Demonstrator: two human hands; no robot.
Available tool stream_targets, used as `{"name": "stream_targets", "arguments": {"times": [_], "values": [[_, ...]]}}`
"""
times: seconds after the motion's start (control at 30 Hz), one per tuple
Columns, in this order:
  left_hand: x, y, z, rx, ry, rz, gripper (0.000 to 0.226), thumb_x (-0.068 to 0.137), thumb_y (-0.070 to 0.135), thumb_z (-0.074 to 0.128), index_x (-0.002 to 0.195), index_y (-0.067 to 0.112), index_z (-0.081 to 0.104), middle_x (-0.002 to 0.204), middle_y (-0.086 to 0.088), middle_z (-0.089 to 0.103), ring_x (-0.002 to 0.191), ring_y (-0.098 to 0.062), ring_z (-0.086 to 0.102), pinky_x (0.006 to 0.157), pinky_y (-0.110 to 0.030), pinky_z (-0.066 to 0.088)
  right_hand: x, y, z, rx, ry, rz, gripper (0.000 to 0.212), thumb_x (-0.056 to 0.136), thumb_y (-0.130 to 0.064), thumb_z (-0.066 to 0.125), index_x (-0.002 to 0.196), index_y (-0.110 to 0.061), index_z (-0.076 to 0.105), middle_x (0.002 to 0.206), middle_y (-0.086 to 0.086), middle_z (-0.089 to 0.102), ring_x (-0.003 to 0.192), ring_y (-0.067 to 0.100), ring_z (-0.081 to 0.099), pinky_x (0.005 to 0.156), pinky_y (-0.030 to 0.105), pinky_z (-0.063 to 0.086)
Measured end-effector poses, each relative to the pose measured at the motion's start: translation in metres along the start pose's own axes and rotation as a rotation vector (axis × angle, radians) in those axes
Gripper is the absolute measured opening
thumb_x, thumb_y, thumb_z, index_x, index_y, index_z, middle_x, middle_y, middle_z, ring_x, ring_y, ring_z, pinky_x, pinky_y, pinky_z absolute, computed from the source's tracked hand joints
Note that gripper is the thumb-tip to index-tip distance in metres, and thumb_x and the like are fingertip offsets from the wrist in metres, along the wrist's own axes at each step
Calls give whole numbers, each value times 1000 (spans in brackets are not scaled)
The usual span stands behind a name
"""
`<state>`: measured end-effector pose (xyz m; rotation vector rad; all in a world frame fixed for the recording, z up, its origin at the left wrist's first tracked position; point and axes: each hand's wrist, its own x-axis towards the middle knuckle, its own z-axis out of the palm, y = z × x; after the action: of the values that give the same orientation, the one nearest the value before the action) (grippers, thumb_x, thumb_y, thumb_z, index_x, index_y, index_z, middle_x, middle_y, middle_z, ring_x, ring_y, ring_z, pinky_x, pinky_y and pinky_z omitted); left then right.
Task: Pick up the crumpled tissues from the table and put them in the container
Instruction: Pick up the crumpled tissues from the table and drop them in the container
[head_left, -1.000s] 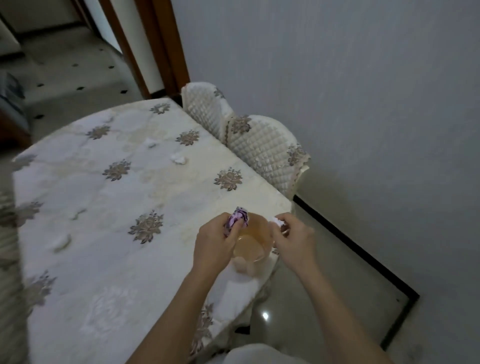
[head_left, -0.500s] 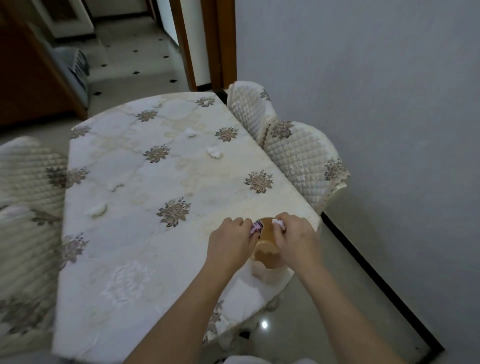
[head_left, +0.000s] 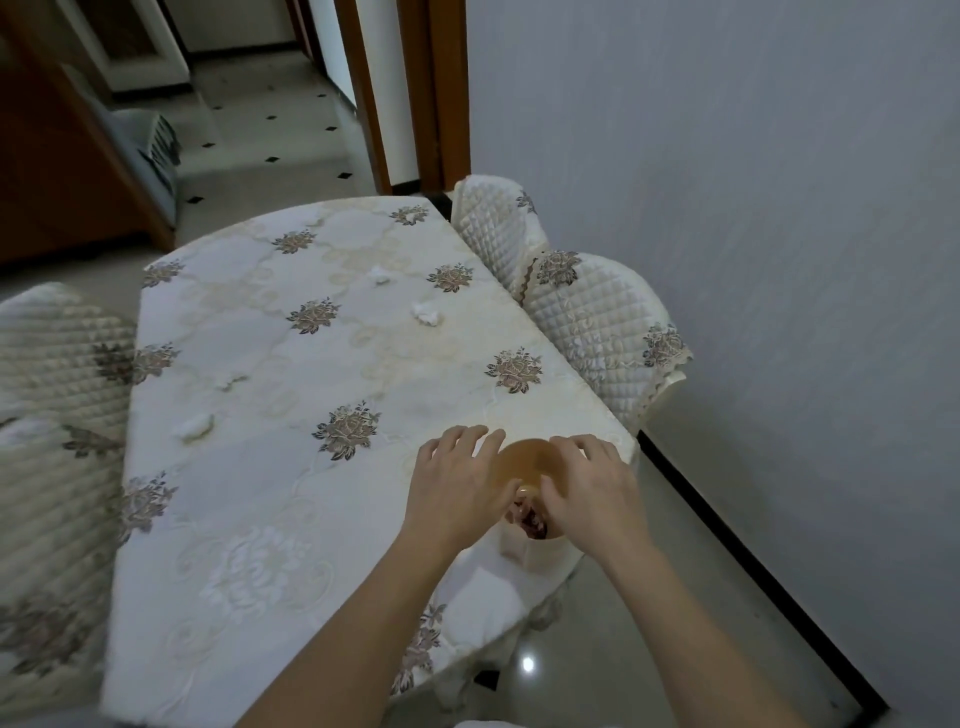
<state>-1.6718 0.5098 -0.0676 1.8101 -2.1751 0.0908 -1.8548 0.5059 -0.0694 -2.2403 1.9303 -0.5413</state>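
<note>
The container (head_left: 524, 462) sits at the bench (head_left: 249, 519) edge, lower right of centre, between the left hand (head_left: 457, 493) and right hand (head_left: 587, 488), each grip spread and apparently empty. A nudge could tip it off. Four tissues (head_left: 425, 313) lie upper centre and left. No writing is legible.

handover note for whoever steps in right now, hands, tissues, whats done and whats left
Left hand: open, fingers spread at the left rim of the container, holding nothing.
Right hand: over the right rim; whether it holds anything cannot be seen.
Container: near right corner of the table, with something purple and white inside.
Done: at least one item appears to be in.
Left: four crumpled tissues on the cloth, at and.
</note>
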Motion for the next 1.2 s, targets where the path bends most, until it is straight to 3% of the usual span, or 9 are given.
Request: {"name": "stream_targets", "arguments": {"times": [0.27,0.43,0.57,0.87,1.07,1.2], "values": [[-4,-38,-44,86,78,-73,58,85,59,41,125,23,61,123,2,67,116,-23,60,94,-45,48,28,-38,-22,-6,77,-178,45,76,-31,69,119,-17,65,115,5,66,111,26,59,85,43,50],[-20,-75,-84,130,146,-191,57,83,59,44,121,22,63,117,3,69,110,-24,63,89,-44,49,52,-87,-32,29,93,-324,46,77,-39,53,115,-16,66,109,6,67,105,28,61,79,41,52],[-46,-103,-116,201,219,-273,55,83,57,45,121,22,63,117,3,69,110,-24,62,89,-43,49,58,-130,-29,61,64,-441,46,79,-37,59,119,-16,64,111,6,66,106,28,60,85,44,52],[-135,-130,-175,315,298,-643,54,84,58,45,120,23,64,114,6,69,104,-21,63,83,-40,50,37,-212,-15,181,-55,-748,44,78,-33,64,118,-18,65,110,4,67,106,28,62,80,42,51],[-216,-123,-203,418,306,-848,45,81,56,49,110,24,63,107,8,67,101,-21,61,82,-39,47,3,-267,-1,228,-144,-956,45,83,-35,68,125,-18,63,116,6,66,109,29,61,79,42,52],[-272,-118,-219,464,304,-993,50,82,55,48,117,23,65,113,4,69,104,-22,62,83,-40,49,-30,-307,12,275,-182,-1104,43,81,-33,69,120,-17,65,112,7,67,103,30,62,76,41,52]]}}
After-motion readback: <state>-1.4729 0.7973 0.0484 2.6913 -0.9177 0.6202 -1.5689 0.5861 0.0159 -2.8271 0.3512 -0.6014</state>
